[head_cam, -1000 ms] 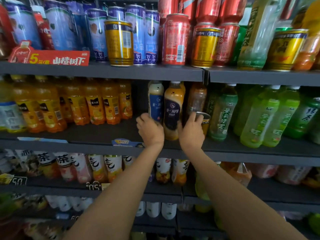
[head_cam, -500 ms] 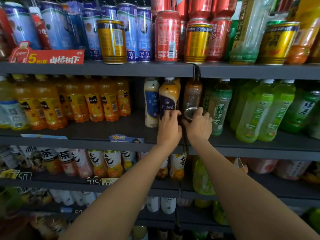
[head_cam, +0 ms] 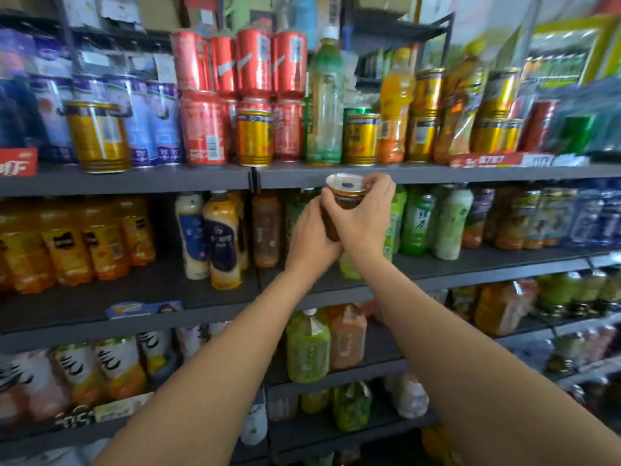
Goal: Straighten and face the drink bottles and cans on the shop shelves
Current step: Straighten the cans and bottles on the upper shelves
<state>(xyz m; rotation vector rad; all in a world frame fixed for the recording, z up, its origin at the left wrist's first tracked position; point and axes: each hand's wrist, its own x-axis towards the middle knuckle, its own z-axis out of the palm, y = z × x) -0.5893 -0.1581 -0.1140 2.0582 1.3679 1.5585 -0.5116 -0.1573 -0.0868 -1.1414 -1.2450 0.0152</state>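
I have lifted the dark can (head_cam: pixel 346 196) off the middle shelf (head_cam: pixel 470 260), and both hands now curl round it: left hand (head_cam: pixel 311 237) at its lower side, right hand (head_cam: pixel 364 216) near the rim. It hangs just below the top shelf (head_cam: pixel 134 179), so I judge it belongs up among the gold cans (head_cam: pixel 360 137). The milk-tea bottles (head_cam: pixel 220 240) stand upright on the middle shelf.

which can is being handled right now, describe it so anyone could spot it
Find the dark top shelf lined with cans. Just below its front edge, right of centre, the left hand and right hand grip one dark brown can, the only one off the shelves.
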